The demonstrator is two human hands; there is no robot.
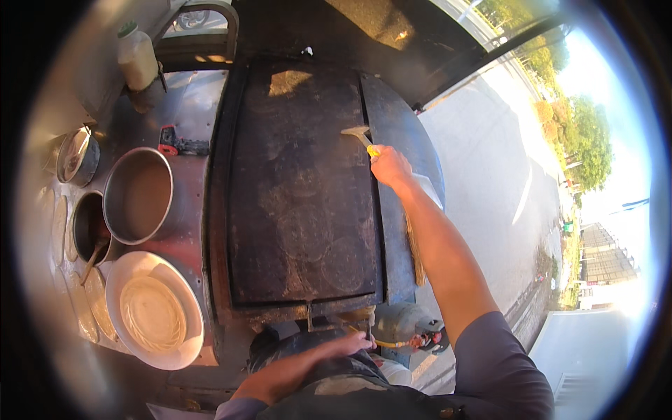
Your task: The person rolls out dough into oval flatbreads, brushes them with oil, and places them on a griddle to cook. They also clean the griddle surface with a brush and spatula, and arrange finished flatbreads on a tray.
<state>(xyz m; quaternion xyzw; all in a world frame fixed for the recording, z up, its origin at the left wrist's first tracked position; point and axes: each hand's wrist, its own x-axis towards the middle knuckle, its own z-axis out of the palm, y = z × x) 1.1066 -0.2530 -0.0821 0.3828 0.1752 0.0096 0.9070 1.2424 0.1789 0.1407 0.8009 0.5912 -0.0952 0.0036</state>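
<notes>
My right hand (391, 164) grips the yellow handle of a flat-bladed scraper (357, 131). Its blade rests on the right-hand side of a dark, flat iron griddle (294, 173), which has faint round marks. Below the griddle's front edge, my left hand (357, 344) is at an upright metal bar (369, 331); whether the fingers close around it is unclear. A yellow hose (388, 344) runs from near that hand to a red regulator (422, 340) beside a grey gas cylinder (396, 319).
On the metal counter to the left are a wide bowl (113, 315) with a round, ridged item inside, a steel pot (170, 194), a smaller pot (79, 231) with a ladle, an infrared thermometer (184, 144), and a green-lidded jar (137, 58). Long dough pieces (79, 310) lie further left.
</notes>
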